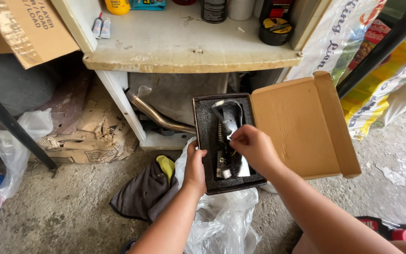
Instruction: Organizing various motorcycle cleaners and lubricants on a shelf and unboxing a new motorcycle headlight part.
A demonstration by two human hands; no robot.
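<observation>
Currently your left hand (194, 165) clamps the open box (229, 143) edge; right hand (252, 146) pinches the bagged black part (228, 123); one-sided support risks tipping contents onto the concrete floor (71, 211)

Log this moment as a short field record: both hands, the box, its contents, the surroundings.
left hand: left hand grips the left edge of the open brown cardboard box
right hand: right hand pinches the clear plastic bag lying in the box
box insert: black foam insert, lid flap open to the right
bag contents: dark parts, kind unclear
below: crumpled clear plastic sheet, grey cloth on concrete floor
behind: worn white shelf
</observation>
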